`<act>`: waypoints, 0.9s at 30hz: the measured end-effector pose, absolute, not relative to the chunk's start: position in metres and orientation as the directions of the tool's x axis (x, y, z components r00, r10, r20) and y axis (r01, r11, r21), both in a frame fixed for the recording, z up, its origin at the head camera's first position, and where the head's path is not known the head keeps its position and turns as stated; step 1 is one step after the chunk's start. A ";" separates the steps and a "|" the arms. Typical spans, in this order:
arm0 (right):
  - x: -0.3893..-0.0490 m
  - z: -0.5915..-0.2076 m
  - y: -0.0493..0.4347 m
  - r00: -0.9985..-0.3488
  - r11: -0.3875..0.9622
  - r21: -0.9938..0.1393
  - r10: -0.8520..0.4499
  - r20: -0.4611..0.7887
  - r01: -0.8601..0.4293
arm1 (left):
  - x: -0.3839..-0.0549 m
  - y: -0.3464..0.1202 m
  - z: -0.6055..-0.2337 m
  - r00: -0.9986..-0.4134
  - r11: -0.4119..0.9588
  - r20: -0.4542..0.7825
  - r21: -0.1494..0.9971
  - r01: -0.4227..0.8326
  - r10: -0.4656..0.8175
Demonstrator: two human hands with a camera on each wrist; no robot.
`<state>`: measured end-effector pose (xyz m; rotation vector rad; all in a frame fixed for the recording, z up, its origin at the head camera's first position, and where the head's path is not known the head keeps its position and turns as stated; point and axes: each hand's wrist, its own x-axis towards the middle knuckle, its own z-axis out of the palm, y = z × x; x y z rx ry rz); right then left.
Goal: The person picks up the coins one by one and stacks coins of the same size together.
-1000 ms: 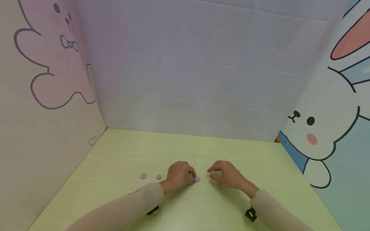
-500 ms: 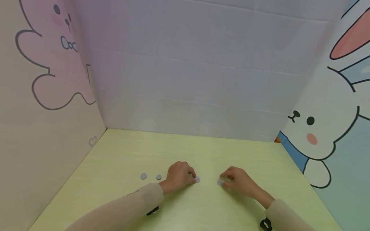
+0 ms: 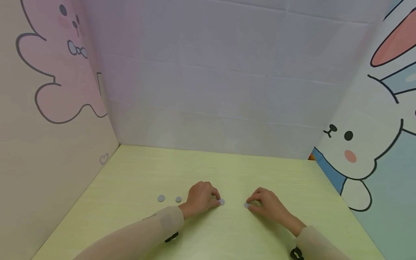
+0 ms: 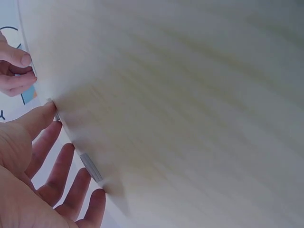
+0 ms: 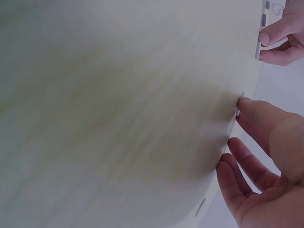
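Note:
My left hand (image 3: 202, 198) rests on the table with thumb and index finger at the edges of a flat grey coin-like disc (image 3: 222, 202), pinching it. To its right, my right hand (image 3: 267, 204) pinches a smaller grey disc (image 3: 246, 205) between thumb and index finger, low at the tabletop. The remaining fingertips of both hands touch the table. In the left wrist view a thicker grey disc (image 4: 91, 167) stands out beside the left hand's fingers. Another thin disc (image 5: 200, 207) lies past the right hand's fingers in the right wrist view; the hand hides it from the head view.
Left of the left hand, two grey discs, a larger one (image 3: 161, 198) and a smaller one (image 3: 178, 199), lie on the pale yellow table (image 3: 195, 162). A white back wall (image 3: 214, 90) and cartoon-printed side panels enclose the table. Black straps show under both sleeves.
My right hand has moved right and slightly nearer, and its thumb and index finger have come together on the small disc. The left hand has stayed in place at its disc.

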<state>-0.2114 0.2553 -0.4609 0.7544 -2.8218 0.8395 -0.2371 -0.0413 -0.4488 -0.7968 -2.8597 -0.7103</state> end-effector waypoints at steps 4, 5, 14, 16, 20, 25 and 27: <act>-0.213 -0.462 0.254 -0.889 0.731 -0.508 -0.404 0.216 -0.456 | -0.238 -0.041 -0.450 -0.859 0.755 0.210 0.411 0.511 0.467; -0.213 -0.461 0.253 -0.892 0.732 -0.511 -0.400 0.211 -0.450 | -0.238 -0.041 -0.450 -0.859 0.756 0.210 0.410 0.510 0.466; -0.219 -0.458 0.247 -0.883 0.730 -0.499 -0.415 0.220 -0.467 | -0.240 -0.041 -0.451 -0.860 0.757 0.212 0.410 0.509 0.464; -0.220 -0.458 0.246 -0.883 0.732 -0.496 -0.415 0.220 -0.467 | -0.240 -0.041 -0.451 -0.859 0.756 0.212 0.409 0.511 0.465; -0.222 -0.459 0.246 -0.884 0.734 -0.494 -0.416 0.215 -0.466 | -0.240 -0.041 -0.451 -0.859 0.758 0.210 0.405 0.511 0.467; -0.223 -0.459 0.245 -0.880 0.736 -0.485 -0.423 0.216 -0.473 | -0.240 -0.041 -0.450 -0.854 0.755 0.213 0.401 0.519 0.474; -0.223 -0.459 0.245 -0.879 0.735 -0.484 -0.426 0.215 -0.475 | -0.240 -0.042 -0.450 -0.852 0.753 0.216 0.400 0.522 0.476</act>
